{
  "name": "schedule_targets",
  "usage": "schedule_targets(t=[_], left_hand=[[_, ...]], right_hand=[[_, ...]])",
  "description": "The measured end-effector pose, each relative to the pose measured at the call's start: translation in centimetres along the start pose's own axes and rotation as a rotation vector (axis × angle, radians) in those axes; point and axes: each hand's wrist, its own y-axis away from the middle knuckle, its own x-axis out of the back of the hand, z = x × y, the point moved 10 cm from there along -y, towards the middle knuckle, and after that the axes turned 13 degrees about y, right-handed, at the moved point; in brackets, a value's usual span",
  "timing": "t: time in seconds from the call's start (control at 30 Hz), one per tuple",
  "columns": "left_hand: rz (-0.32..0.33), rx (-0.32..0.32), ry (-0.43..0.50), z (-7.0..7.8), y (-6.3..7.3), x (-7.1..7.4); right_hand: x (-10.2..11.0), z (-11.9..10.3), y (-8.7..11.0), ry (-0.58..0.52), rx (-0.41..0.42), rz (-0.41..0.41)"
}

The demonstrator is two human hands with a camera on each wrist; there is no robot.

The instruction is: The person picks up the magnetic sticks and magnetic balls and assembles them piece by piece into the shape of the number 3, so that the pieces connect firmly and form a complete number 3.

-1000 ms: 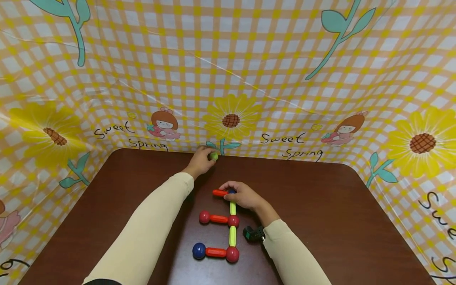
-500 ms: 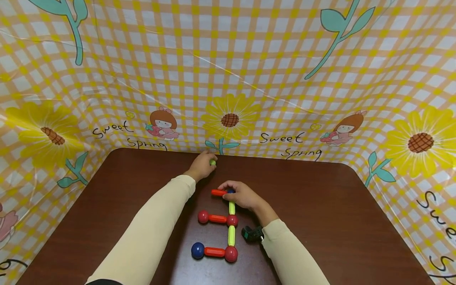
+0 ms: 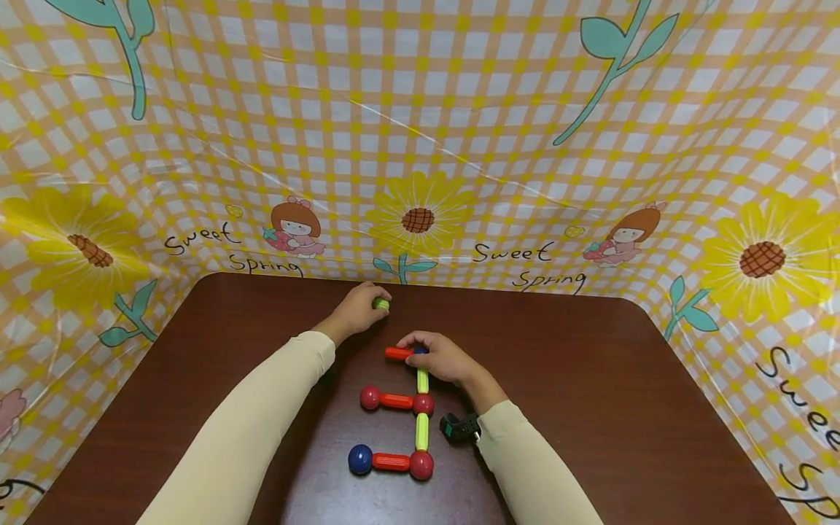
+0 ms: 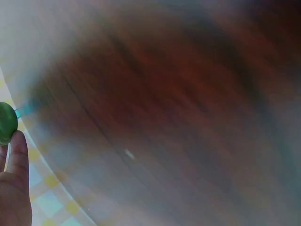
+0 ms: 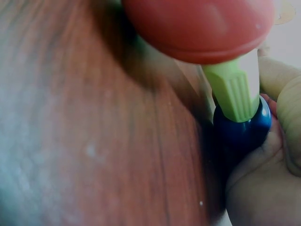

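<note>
Near the far table edge, my left hand (image 3: 356, 308) holds a green ball (image 3: 380, 303) between thumb and fingers. In the left wrist view, the green ball (image 4: 7, 123) shows at the left edge above a fingertip. My right hand (image 3: 448, 359) grips a dark blue ball (image 3: 420, 351) at the top of a ball-and-rod figure. A red rod (image 3: 397, 353) points left from this ball, its left end bare. Below, yellow-green rods (image 3: 422, 432) join red balls (image 3: 423, 404) in a column. The right wrist view shows the blue ball (image 5: 242, 127) against my palm.
Two more red rods (image 3: 391, 461) branch left, ending in a red ball (image 3: 370, 397) and a blue ball (image 3: 360, 459). A black strapped device (image 3: 459, 428) is at my right wrist. Checked floral cloth (image 3: 420, 146) walls the back and sides of the brown table (image 3: 558, 379).
My left hand has drawn back from the far edge, slightly nearer and to the left, with the green ball. The right hand keeps its place on the blue ball.
</note>
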Motion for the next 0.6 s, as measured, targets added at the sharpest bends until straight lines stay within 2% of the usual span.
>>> schedule_targets(t=[0.17, 0.33, 0.43, 0.6], left_hand=[[-0.003, -0.024, 0.061, 0.0, 1.4, 0.7], [-0.012, 0.011, 0.16, -0.6, 3.1, 0.9], [-0.047, 0.014, 0.197, -0.8, 4.0, 0.7], [-0.138, -0.013, 0.194, -0.5, 5.4, 0.3]], right_hand=[[0.0, -0.4, 0.0, -0.011, 0.001, -0.003], [-0.2, 0.3, -0.1, -0.034, -0.031, 0.0], [-0.2, 0.4, -0.1, -0.042, -0.037, 0.005], [-0.2, 0.2, -0.1, -0.049, -0.025, 0.01]])
